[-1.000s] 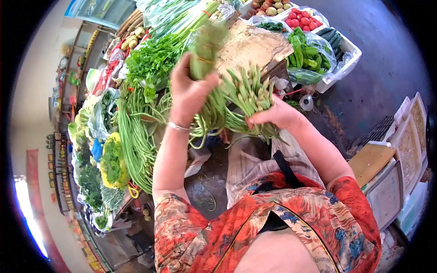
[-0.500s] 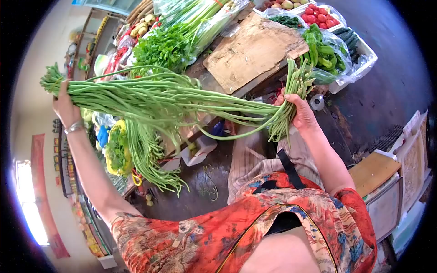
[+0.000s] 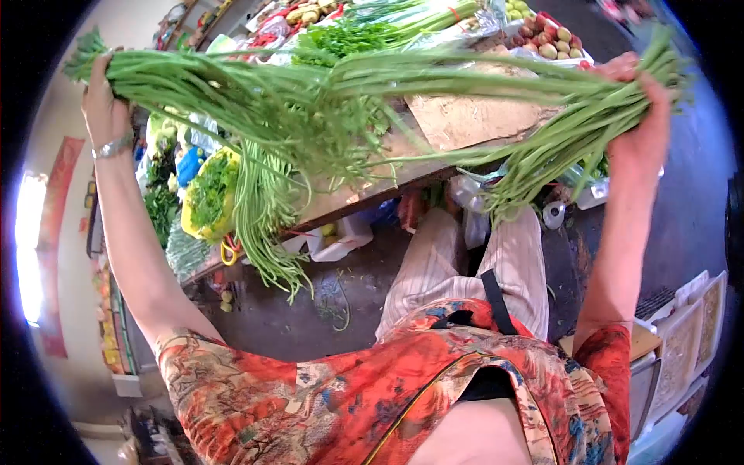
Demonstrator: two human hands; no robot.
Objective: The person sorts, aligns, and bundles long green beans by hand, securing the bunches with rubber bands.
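My left hand [image 3: 105, 105], a bracelet on its wrist, is raised at the upper left and closed around the tied end of a thick bundle of long green beans [image 3: 209, 85]. At the upper right my right hand [image 3: 642, 116] grips a second bunch of long beans [image 3: 570, 143], whose strands trail down and across toward the left bundle. Both bunches are stretched out above the table, smeared by motion in the middle. Below the left bundle, more long beans [image 3: 263, 209] hang over the table's front edge.
A sheet of worn cardboard [image 3: 469, 116] lies on the table, with leafy celery [image 3: 349, 46] behind it. At the left are greens in a yellow bag [image 3: 209, 194]. A crate of round reddish-brown produce [image 3: 546, 43] stands at the back right. A white box [image 3: 341, 239] sits under the table.
My right hand has moved up and right, drawing its bunch of long beans away from the left one. My left hand has risen slightly. The view has tilted and shifted.
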